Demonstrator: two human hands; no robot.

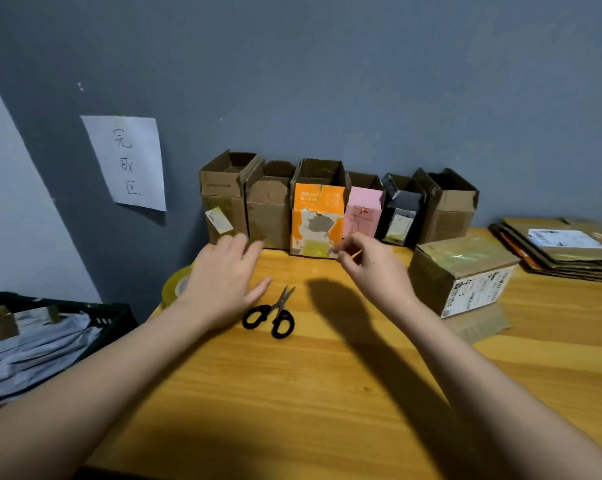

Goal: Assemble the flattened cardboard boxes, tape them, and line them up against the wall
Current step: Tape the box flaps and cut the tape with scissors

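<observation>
Six boxes [318, 206] stand upright in a row just beyond my hands, open tops up, the row running left to right along the wall [362, 81]. My left hand [223, 275] hovers flat with fingers spread, holding nothing. My right hand [372, 263] hangs with fingers loosely curled, empty too. Between my wrists lie scissors [272, 315], blades pointing away toward the row. A taped box [460, 271] sits on its side just right of my right hand, with flattened cardboard [562, 251] stacked beyond it. Bare table [292, 393] stretches beneath my forearms. A tape roll [175, 284] peeks out left of my left hand.
</observation>
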